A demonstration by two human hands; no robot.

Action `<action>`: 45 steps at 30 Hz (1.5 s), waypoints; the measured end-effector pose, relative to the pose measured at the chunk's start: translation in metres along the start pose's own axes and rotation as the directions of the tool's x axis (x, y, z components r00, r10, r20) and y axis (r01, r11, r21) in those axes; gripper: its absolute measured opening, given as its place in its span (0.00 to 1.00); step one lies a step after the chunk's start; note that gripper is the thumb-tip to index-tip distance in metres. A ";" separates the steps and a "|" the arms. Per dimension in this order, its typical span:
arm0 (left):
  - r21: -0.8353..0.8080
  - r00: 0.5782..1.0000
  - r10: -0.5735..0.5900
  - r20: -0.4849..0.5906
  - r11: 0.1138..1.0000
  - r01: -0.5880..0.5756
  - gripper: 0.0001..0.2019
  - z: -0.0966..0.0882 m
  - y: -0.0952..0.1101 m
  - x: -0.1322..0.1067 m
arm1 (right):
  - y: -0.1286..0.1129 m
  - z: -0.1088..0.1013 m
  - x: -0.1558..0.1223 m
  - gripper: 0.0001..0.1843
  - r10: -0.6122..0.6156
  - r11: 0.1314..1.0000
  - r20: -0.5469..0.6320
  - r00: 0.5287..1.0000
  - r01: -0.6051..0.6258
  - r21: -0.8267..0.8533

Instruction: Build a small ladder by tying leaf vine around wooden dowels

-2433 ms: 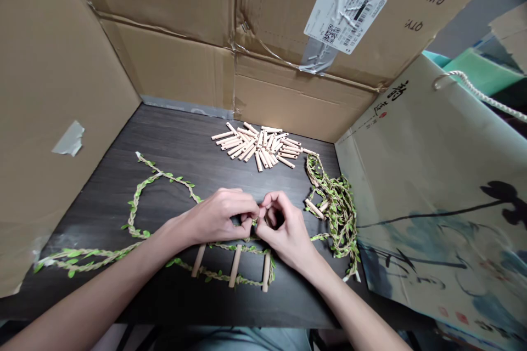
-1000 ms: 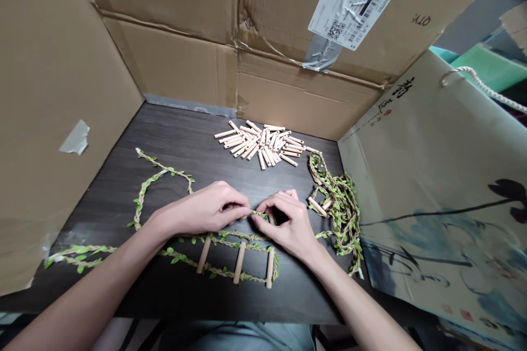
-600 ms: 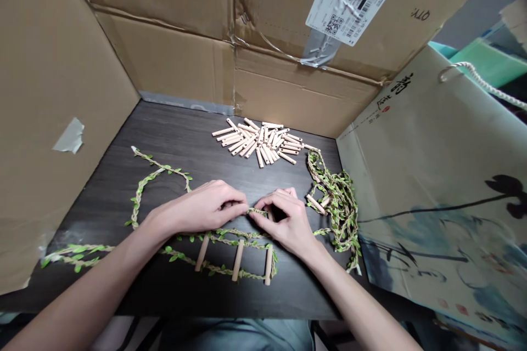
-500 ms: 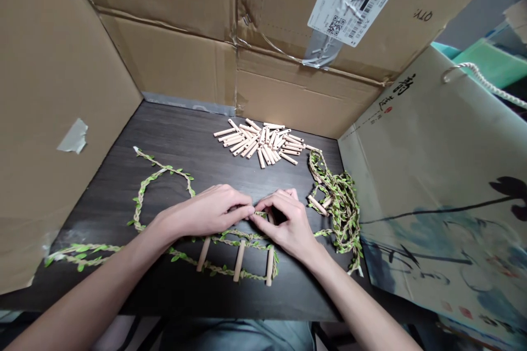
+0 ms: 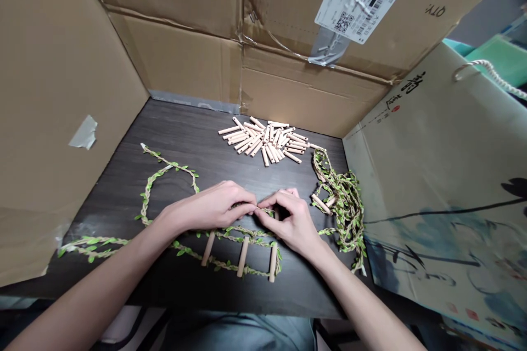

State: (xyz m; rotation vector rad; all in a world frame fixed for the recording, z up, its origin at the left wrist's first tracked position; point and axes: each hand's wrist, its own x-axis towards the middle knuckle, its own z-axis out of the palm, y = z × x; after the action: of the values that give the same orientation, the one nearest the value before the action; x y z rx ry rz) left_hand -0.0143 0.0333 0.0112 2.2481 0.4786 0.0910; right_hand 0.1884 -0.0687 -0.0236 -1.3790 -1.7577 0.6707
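Note:
My left hand point(image 5: 222, 206) and my right hand point(image 5: 291, 220) meet over the table, fingertips touching. Both are closed in a pinch on a leafy twine point(image 5: 268, 211), a tan braid with small green leaves. The exact spot between the fingertips is partly hidden. Just below the hands lies a small ladder of the same twine with three visible wooden rungs point(image 5: 242, 256). Its twine sides run leftward under my left forearm. Beyond that wrist, a loop of leafy twine point(image 5: 145, 197) curves over the table.
Many short wooden sticks point(image 5: 267, 145) with drilled ends lie heaped at the back. A tangled bundle of leafy twine point(image 5: 348, 208), with a few sticks in it, sits at the right. Cardboard walls point(image 5: 181, 60) enclose the back and left; a printed paper bag point(image 5: 432, 192) stands right.
The camera view has shifted slightly, so everything appears a little further right. My hands keep pinching the twine, with only small finger movement.

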 end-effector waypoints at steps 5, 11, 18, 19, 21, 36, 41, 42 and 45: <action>-0.032 0.999 0.025 0.043 0.999 -0.024 0.17 -0.002 -0.006 -0.001 | 0.003 0.001 0.001 0.08 -0.009 0.999 -0.004 1.000 0.010 0.033; -0.066 0.997 0.009 0.076 0.998 -0.004 0.19 -0.005 -0.013 0.000 | 0.004 0.000 0.002 0.07 -0.018 0.998 0.015 1.000 0.017 0.061; -0.069 0.995 -0.031 0.099 0.997 0.037 0.18 -0.007 -0.009 0.001 | 0.004 0.000 0.001 0.05 -0.006 0.998 0.008 1.000 0.006 0.062; -0.060 0.994 -0.042 0.097 0.997 0.048 0.17 -0.007 -0.008 0.001 | 0.004 0.000 0.001 0.05 -0.005 0.998 0.010 1.000 0.004 0.055; -0.023 0.995 -0.065 0.071 0.997 0.067 0.16 -0.004 -0.004 0.001 | 0.005 0.001 0.002 0.05 -0.016 0.999 0.014 1.000 0.015 0.046; -0.014 0.999 0.012 0.052 1.000 -0.012 0.18 0.002 -0.013 0.002 | 0.009 0.002 0.003 0.08 -0.030 0.997 0.027 0.999 0.028 0.075; -0.001 0.997 0.005 0.075 1.000 -0.005 0.18 0.001 -0.014 0.003 | 0.009 0.001 0.002 0.07 -0.035 0.998 0.023 0.999 0.033 0.056; 0.001 0.997 0.008 0.076 1.000 -0.008 0.18 0.000 -0.014 0.003 | 0.009 0.002 0.002 0.07 -0.033 0.998 0.025 0.999 0.032 0.054; 0.011 0.998 0.015 0.064 1.000 -0.016 0.18 0.001 -0.013 0.003 | 0.008 0.003 0.003 0.07 -0.021 0.999 0.028 0.999 0.020 0.038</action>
State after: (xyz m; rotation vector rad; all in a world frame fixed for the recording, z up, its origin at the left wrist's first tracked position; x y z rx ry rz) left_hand -0.0151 0.0417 0.0010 2.2584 0.4286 0.0239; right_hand 0.1901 -0.0640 -0.0304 -1.3297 -1.7704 0.7121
